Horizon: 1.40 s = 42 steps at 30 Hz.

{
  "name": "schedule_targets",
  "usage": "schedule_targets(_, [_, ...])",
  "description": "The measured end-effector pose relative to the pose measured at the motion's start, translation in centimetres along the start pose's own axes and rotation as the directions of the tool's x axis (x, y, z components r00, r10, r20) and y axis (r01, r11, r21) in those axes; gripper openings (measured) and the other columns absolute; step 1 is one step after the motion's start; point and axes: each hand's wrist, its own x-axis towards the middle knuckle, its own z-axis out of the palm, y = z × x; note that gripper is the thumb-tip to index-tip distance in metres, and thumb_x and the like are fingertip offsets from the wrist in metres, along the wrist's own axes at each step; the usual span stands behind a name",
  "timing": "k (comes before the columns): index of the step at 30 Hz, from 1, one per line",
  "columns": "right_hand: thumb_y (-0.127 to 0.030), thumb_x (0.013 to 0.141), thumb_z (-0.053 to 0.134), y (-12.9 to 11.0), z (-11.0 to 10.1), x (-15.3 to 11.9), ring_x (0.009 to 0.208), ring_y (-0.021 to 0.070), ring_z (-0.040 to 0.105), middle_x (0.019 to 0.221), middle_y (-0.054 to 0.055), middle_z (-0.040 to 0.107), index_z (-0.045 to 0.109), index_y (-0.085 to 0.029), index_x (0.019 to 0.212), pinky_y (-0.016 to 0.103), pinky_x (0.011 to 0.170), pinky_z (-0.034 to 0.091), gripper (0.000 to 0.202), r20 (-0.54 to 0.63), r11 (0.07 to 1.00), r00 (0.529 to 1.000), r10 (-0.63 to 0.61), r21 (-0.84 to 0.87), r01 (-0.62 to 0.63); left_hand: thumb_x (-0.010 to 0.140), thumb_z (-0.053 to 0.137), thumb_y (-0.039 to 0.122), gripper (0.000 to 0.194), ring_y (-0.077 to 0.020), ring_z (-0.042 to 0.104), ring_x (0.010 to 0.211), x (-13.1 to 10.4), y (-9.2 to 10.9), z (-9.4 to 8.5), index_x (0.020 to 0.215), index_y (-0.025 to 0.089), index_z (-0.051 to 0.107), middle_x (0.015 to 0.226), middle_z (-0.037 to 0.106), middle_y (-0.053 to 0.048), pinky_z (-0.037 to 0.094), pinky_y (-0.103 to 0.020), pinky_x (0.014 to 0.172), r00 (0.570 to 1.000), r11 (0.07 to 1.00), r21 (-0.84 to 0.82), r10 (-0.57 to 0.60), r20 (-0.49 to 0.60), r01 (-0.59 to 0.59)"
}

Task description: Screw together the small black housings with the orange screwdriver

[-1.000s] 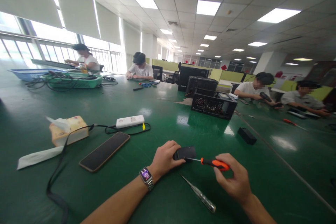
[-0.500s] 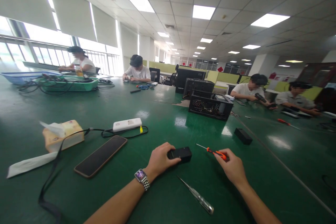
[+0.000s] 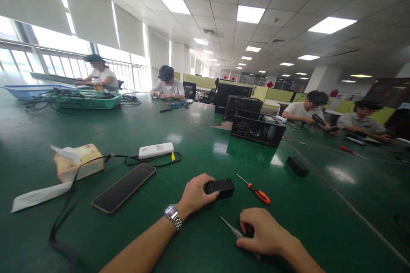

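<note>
My left hand (image 3: 197,194) is closed round the left end of a small black rectangular box (image 3: 222,188), thumb along its near side, keeping it on the table. My right hand (image 3: 264,230) reaches over a clear-handled screwdriver (image 3: 231,227) lying on the table. Its curled fingers and its thumb are apart on either side of the handle, whose rear part is hidden beneath the hand. Beyond this hand lies an orange-and-black screwdriver (image 3: 259,193), its shaft pointing toward the far left.
A phone (image 3: 124,187), a white power strip (image 3: 156,150) with a black cable and a tissue pack (image 3: 80,162) lie on the left. Another black box (image 3: 297,166) is at the right. An opened computer case (image 3: 258,129) stands farther back. Several people sit around the table.
My right hand has let go of the orange-and-black screwdriver, now lying on the table, and has moved nearer and left to the clear-handled screwdriver. My left hand stays on the box.
</note>
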Motion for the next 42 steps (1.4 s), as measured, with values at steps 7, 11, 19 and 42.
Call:
schedule_targets(7, [-0.028,0.083,0.055,1.7,-0.4,-0.1,0.060,0.0120,0.052,0.063,-0.004,0.057,0.053,-0.020,0.071,0.022,0.056,0.035,0.014,-0.029,0.935,0.981,0.192,0.309,-0.174,0.074,0.070,0.038,0.030,-0.0213,0.064,0.084,-0.1,0.1,0.0,0.098,0.021,0.067,0.093,0.069,-0.002,0.050,-0.031,0.074,0.999,0.999,-0.034,-0.041,0.007,0.041])
schedule_targets(11, [-0.035,0.088,0.051,3.3,-0.5,-0.4,0.055,0.0115,0.053,0.059,-0.005,0.055,0.054,-0.020,0.076,0.022,0.054,0.038,0.019,0.031,0.856,0.969,0.246,0.462,-0.232,0.075,0.068,0.040,0.029,-0.0218,0.063,0.084,-0.1,0.3,0.0,0.097,0.021,0.066,0.093,0.069,-0.003,0.050,-0.032,0.072,0.997,0.997,-0.037,-0.071,0.016,0.072])
schedule_targets(19, [-0.041,0.092,0.046,3.0,-0.6,0.0,0.051,0.0100,0.046,0.056,-0.005,0.055,0.057,-0.019,0.073,0.022,0.053,0.035,0.031,0.020,0.849,0.957,0.290,0.456,-0.267,0.075,0.068,0.041,0.030,-0.0220,0.062,0.085,-0.1,0.5,-0.2,0.097,0.020,0.066,0.095,0.068,-0.003,0.048,-0.032,0.075,0.993,0.992,-0.062,-0.103,0.053,0.106])
schedule_targets(42, [-0.027,0.088,0.049,-1.5,3.2,1.6,0.070,0.0168,0.061,0.080,0.000,0.066,0.057,-0.023,0.092,0.025,0.064,0.040,0.010,-0.295,0.976,0.936,0.195,0.150,-0.156,0.071,0.074,0.035,0.043,-0.0223,0.063,0.087,0.0,0.7,0.1,0.110,0.022,0.062,0.099,0.069,-0.002,0.048,-0.029,0.075,0.997,0.984,-0.172,-0.042,0.059,0.051])
